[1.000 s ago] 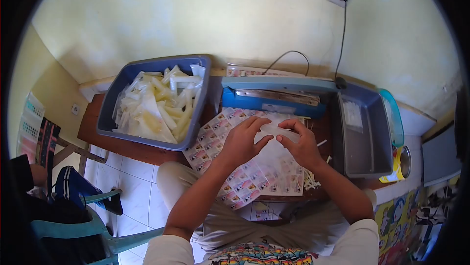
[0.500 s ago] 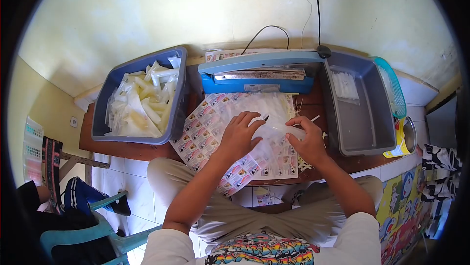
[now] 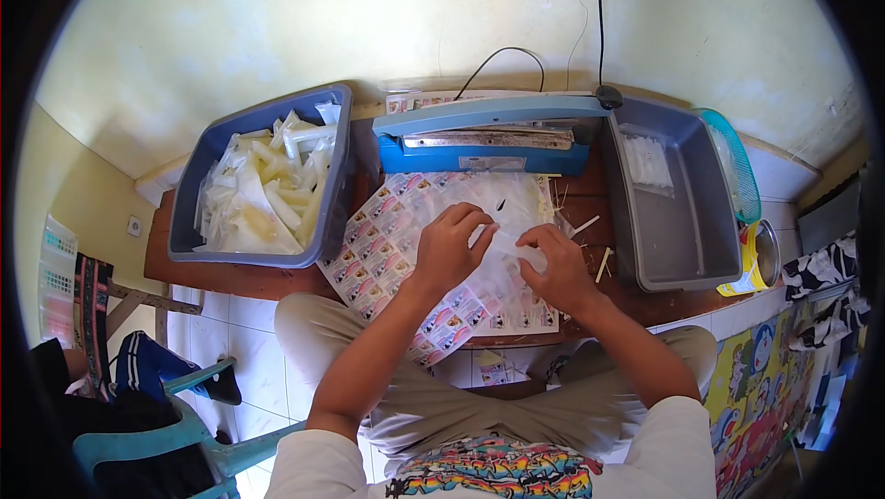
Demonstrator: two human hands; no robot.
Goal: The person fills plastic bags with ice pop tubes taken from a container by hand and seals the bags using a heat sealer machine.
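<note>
Over a pile of clear plastic bags (image 3: 493, 264), my left hand (image 3: 452, 245) is closed, its curled fingers and thumb at the left edge of a thin see-through bag. Facing it, my right hand (image 3: 558, 268) has its fingers and thumb bent round the other side of that plastic. The film's outline is hard to make out against the pile. Just beyond my fingertips a small dark pointed mark or piece (image 3: 501, 206) lies on the plastic. Under the pile are printed paper sheets (image 3: 387, 231).
Behind the sheets stands a blue bar sealer (image 3: 489, 153), its arm raised. A grey tub (image 3: 336, 176) of filled plastic pouches (image 3: 267, 185) is at left. At right are another grey tub (image 3: 687, 231) with a clear packet (image 3: 648, 162), a teal basket (image 3: 737, 162) and a yellow tin (image 3: 751, 264).
My right hand has moved left and slightly down, closer to my left hand. My left fingers have drawn nearer the thumb. Sticks on the table at right are now uncovered.
</note>
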